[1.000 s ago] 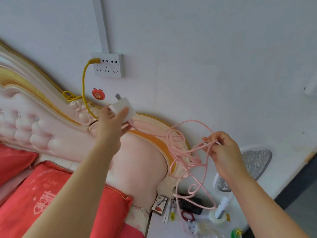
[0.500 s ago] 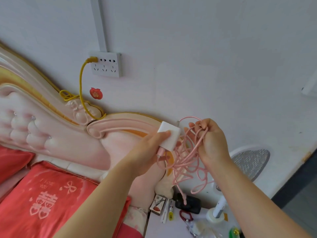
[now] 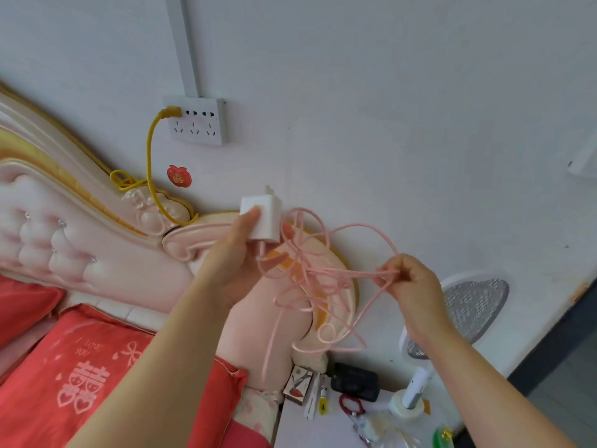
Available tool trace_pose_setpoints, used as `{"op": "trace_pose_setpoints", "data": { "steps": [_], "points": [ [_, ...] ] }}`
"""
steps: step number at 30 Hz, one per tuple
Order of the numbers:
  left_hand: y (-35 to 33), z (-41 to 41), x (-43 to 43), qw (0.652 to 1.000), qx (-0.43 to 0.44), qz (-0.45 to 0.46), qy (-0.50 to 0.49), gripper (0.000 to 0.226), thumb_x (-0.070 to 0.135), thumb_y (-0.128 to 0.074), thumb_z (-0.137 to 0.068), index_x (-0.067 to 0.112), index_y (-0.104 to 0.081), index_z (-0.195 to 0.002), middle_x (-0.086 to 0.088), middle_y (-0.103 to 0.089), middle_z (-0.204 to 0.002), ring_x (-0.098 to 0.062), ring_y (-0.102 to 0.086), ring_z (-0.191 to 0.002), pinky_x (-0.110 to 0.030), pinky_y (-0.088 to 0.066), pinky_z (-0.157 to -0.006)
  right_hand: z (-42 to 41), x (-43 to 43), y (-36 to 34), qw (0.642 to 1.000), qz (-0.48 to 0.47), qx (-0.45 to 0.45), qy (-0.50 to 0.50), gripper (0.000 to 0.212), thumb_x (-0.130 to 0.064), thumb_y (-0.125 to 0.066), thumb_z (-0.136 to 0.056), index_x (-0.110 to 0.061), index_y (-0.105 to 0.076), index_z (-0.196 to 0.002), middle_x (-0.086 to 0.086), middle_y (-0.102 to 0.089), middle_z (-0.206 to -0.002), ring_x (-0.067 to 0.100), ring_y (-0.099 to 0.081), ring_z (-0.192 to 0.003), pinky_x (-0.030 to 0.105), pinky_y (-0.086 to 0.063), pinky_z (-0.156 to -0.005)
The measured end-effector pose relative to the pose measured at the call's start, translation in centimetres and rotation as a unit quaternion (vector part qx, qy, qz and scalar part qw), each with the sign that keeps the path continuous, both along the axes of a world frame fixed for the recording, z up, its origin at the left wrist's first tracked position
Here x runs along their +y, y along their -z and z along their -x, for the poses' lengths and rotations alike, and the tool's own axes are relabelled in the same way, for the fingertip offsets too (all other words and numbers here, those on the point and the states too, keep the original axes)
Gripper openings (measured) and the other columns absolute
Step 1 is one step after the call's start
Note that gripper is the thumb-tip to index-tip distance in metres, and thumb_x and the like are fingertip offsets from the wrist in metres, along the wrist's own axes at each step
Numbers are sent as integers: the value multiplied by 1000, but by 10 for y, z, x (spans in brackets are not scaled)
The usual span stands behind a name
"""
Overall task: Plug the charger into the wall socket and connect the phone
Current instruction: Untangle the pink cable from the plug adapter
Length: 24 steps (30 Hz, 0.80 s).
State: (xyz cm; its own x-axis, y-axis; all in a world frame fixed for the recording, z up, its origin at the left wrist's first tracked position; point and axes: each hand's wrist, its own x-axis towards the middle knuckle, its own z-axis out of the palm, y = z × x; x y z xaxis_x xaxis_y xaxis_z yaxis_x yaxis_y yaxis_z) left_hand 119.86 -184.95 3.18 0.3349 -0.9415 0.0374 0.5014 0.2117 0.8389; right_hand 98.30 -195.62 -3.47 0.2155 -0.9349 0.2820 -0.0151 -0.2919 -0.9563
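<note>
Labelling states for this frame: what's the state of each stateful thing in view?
charger: unplugged, gripped by left hand, prongs up
pink cable: tangled, joined to charger, pinched by right hand
wall socket: yellow plug in leftmost slot, other slots free

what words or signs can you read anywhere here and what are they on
"I LOVE YOU": white letters on the red pillow.
"囍": white sign with two hearts on the same pillow, below the words.
Red apple sticker: gold mark, too blurred to read.
Small box: print too small to read.
</note>
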Motion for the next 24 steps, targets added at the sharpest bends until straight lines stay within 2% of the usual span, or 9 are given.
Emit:
{"op": "trace_pose_setpoints", "data": {
  "steps": [5, 7, 11, 13, 16, 18, 20, 22, 24],
  "points": [
    [-17, -11, 1, 994, 65, 79, -47, 29, 37, -41, -93, 12, -57, -95, -1, -67, -65, -13, -68, -68, -40, -59, -68, 22, 8, 50, 964, 44, 260, 32, 47, 22, -41, -65, -23, -41, -49, 17, -56, -73, 32, -51, -72, 31, -37, -62],
    [-23, -13, 1, 989, 96, 96, -61, 30, 37, -42, -92, 11, -56, -89, 0, -65, -63, -14, -69, -68, -41, -59, -64, 27, 11, 61, 948, 14, 315, 30, 46, 21, -41, -67, -20, -40, -48, 16, -56, -72, 30, -50, -71, 26, -32, -57],
    [-19, 6, -1, 998, 34, 44, -15, 35, 33, -41, -93, 3, -53, -79, -3, -68, -66, -14, -70, -68, -37, -60, -60, 20, 13, 65, 930, -2, 367, 2, 43, 17, -41, -75, -20, -46, -52, 10, -59, -77, 26, -55, -75, 22, -37, -58],
    [-14, 19, -3, 999, 44, 25, 3, 31, 32, -42, -93, 5, -57, -89, -4, -70, -68, -15, -69, -64, -32, -59, -57, 11, 14, 57, 927, -13, 375, -13, 37, 12, -42, -81, -18, -54, -63, 6, -61, -82, 23, -57, -80, 20, -38, -60],
    [-15, 31, -6, 997, 71, 26, 18, 29, 31, -44, -93, 7, -57, -99, -5, -71, -69, -15, -68, -59, -29, -58, -54, 2, 16, 39, 915, 18, 400, -57, 35, 6, -45, -85, -20, -63, -100, -1, -58, -105, 11, -50, -90, 6, -35, -61],
    [-18, 37, -8, 996, 77, 29, 32, 29, 31, -45, -92, 6, -55, -103, -6, -71, -72, -15, -67, -59, -28, -57, -54, -6, 22, 26, 931, 66, 346, -92, 38, -3, -53, -86, -26, -57, -116, -8, -54, -114, 6, -48, -105, 4, -32, -79],
    [-21, 44, -10, 995, 82, 29, 49, 30, 31, -46, -92, 5, -54, -105, -7, -70, -79, -16, -67, -61, -26, -56, -54, -21, 36, 10, 956, -2, 233, -181, 39, -26, -61, -86, -30, -50, -122, -16, -52, -112, 4, -49, -110, 17, -34, -95],
    [-22, 49, -13, 994, 90, 30, 59, 30, 30, -47, -92, 4, -54, -105, -8, -66, -86, -16, -68, -64, -25, -56, -54, -33, 47, 1, 943, -80, 163, -279, 59, -46, -65, -78, -26, -44, -130, -15, -55, -102, 7, -55, -98, 33, -44, -97],
    [-22, 50, -14, 994, 92, 32, 57, 29, 28, -48, -91, 4, -53, -107, -10, -60, -87, -17, -68, -66, -26, -57, -56, -36, 51, -1, 931, -138, 101, -323, 56, -34, -68, -80, -21, -45, -129, -6, -63, -88, 9, -61, -79, 40, -49, -90]
  ]
}}
